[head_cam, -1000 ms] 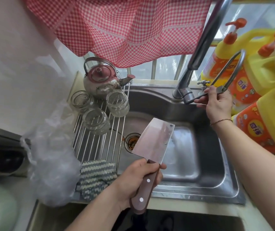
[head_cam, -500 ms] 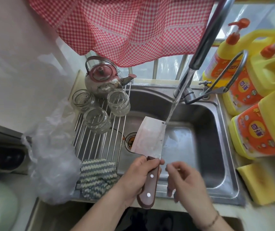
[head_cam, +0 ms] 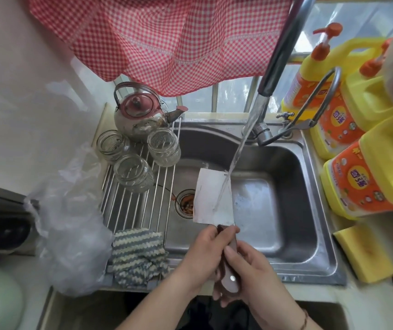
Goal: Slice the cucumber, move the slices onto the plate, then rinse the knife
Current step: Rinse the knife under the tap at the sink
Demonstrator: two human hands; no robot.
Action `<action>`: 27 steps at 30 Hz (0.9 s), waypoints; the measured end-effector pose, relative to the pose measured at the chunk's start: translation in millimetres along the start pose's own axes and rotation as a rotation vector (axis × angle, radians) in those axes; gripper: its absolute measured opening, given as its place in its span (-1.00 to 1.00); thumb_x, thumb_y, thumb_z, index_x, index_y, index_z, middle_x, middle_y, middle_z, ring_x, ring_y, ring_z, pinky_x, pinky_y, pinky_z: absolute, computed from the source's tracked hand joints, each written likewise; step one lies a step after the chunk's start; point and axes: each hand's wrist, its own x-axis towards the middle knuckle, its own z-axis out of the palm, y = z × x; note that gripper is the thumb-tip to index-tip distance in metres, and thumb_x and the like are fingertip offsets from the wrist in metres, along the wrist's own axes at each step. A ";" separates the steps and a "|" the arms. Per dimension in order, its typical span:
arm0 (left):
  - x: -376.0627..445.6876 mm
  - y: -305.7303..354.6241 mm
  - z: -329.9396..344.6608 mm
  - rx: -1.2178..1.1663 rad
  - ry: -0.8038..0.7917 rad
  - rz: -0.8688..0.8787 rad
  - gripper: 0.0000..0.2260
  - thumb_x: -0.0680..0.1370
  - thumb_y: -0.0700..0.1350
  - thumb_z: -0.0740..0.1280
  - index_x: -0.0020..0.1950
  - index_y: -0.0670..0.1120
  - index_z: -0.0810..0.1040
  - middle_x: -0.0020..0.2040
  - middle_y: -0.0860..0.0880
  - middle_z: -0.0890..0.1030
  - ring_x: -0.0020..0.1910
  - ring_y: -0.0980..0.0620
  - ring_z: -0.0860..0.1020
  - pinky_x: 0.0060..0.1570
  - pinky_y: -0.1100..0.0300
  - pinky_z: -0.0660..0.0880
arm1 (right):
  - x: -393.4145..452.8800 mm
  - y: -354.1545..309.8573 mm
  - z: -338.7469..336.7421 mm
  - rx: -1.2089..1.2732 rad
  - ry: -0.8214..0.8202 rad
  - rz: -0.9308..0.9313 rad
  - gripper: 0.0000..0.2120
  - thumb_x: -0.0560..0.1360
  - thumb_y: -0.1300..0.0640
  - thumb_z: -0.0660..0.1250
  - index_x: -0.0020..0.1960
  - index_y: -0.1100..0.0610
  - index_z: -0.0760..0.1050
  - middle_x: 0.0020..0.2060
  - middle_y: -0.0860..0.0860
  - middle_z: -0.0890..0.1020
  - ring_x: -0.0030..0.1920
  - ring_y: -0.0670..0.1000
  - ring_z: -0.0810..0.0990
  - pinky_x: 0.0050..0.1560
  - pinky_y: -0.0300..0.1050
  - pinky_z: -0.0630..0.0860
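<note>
With both our left hand (head_cam: 205, 256) and right hand (head_cam: 250, 272) wrapped around the wet cleaver (head_cam: 214, 198) handle, we risk it slipping under the water stream (head_cam: 240, 148) into the sink (head_cam: 310, 246).

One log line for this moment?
step: rinse | steel cleaver with brown wooden handle under tap stream | left hand grips handle | right hand on handle

A red-and-white checked curtain (head_cam: 167, 39), yellow bottles (head_cam: 381, 167) with orange labels, a blue-and-white striped cloth (head_cam: 138, 253), a yellow sponge (head_cam: 367, 253) and a brown-handled knife (head_cam: 214, 196).
</note>
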 end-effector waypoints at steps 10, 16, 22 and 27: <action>-7.8 -11.0 -10.3 0.293 -0.218 -0.100 -0.60 0.69 0.15 0.17 0.08 -0.13 0.64 -0.10 -0.04 0.72 -0.15 0.01 0.65 -0.05 0.16 0.52 | -8.2 -10.7 -37.7 -0.468 0.189 -0.084 -0.84 0.58 0.18 0.26 0.15 0.10 0.48 -0.29 0.08 0.57 -0.53 -0.04 0.49 -0.52 -0.21 0.38; 11.8 6.7 -21.5 0.018 -0.009 -0.038 -0.70 0.71 -0.01 0.19 0.29 -0.15 0.56 0.13 -0.10 0.71 0.08 -0.10 0.69 0.05 0.06 0.61 | 22.3 -5.7 -43.9 -1.661 0.545 -0.535 -0.65 0.56 -0.24 0.09 0.17 -0.12 0.50 -0.35 -0.06 0.52 -0.52 0.04 0.52 -0.58 -0.21 0.16; 24.2 11.1 -15.8 -0.130 0.012 0.010 -0.79 0.71 -0.16 0.19 0.10 -0.09 0.63 0.04 -0.05 0.72 -0.05 0.00 0.69 0.04 0.07 0.54 | 36.4 -5.3 -30.8 -1.781 0.656 -0.691 -0.73 0.43 -0.09 0.41 0.10 -0.05 0.61 -0.40 -0.01 0.46 -0.56 0.06 0.41 -0.53 -0.21 0.15; 21.0 6.3 -11.9 -0.141 -0.016 -0.007 -0.82 0.70 -0.19 0.22 0.09 -0.11 0.62 0.03 -0.05 0.73 -0.07 0.02 0.70 0.06 0.08 0.52 | 25.2 -0.4 -31.3 -1.822 0.712 -0.689 -0.75 0.44 -0.09 0.40 0.06 -0.01 0.63 -0.42 0.01 0.46 -0.59 0.07 0.40 -0.52 -0.21 0.13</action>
